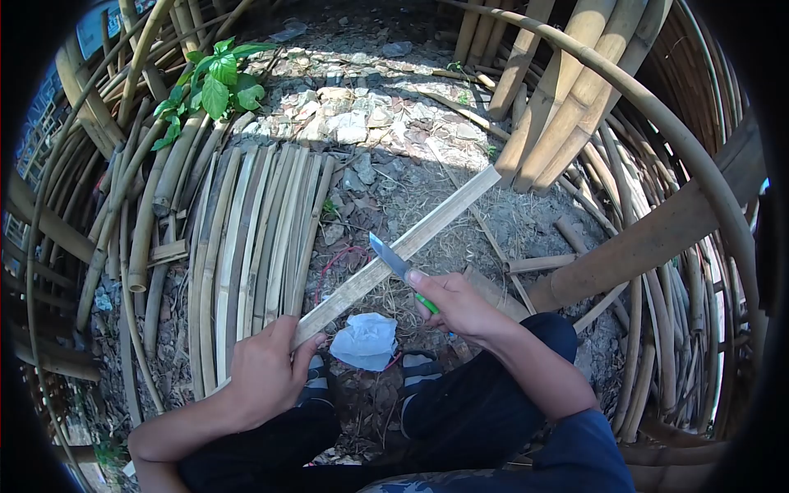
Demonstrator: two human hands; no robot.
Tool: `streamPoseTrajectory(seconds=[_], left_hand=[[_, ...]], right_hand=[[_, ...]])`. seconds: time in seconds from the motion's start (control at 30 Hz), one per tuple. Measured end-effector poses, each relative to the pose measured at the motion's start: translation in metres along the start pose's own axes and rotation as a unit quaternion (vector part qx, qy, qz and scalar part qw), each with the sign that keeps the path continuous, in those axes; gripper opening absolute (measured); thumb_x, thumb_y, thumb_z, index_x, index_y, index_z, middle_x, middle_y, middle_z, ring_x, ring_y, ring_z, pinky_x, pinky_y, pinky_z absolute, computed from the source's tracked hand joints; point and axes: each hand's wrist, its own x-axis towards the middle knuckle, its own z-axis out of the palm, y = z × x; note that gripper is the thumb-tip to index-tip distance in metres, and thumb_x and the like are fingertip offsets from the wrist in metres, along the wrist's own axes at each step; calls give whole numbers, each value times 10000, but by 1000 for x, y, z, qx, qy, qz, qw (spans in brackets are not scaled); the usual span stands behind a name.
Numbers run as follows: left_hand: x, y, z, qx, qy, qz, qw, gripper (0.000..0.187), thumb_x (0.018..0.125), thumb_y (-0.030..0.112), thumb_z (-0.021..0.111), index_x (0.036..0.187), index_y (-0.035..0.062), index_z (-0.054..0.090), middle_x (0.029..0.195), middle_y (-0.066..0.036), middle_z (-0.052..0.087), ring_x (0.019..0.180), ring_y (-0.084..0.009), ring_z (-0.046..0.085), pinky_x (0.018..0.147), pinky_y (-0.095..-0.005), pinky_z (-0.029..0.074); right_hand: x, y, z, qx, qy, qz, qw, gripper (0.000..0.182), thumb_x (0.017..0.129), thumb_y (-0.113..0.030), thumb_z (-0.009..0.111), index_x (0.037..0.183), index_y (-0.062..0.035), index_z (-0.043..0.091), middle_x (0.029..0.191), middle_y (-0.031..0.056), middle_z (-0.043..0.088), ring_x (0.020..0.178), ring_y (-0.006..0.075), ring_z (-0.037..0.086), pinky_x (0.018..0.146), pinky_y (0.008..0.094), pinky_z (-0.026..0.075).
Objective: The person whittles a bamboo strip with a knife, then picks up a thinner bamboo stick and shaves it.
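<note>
A split bamboo strip [444, 212] slants up and to the right across the middle of the head view. My left hand [265, 361] is closed around its lower end. My right hand [452, 306] grips a knife [389, 256] by its green handle, thumb pressed near the base of the blade. The blade crosses over the strip around its middle, its tip pointing up and left. Below the strip, between my feet, lies a crumpled white plastic bag [364, 341].
A row of split bamboo strips [255, 238] lies to the left. Thick bamboo poles [575, 90] lean at the upper right, and another pole [641, 238] slants in from the right. A leafy green plant [218, 86] grows at the upper left. Stony ground [345, 123] stretches ahead.
</note>
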Motion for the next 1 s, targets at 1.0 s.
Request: streamPoseTrajectory(seconds=[1.0], left_hand=[[3, 8, -9, -69, -51, -37, 996, 282, 934, 214, 629, 855, -41, 538, 523, -167, 533, 448, -289, 571, 455, -394, 424]], right_hand=[[-2, -3, -1, 1, -35, -23, 999, 567, 1006, -485, 441, 608, -82, 482, 528, -33, 357, 488, 73, 292, 476, 260, 248]])
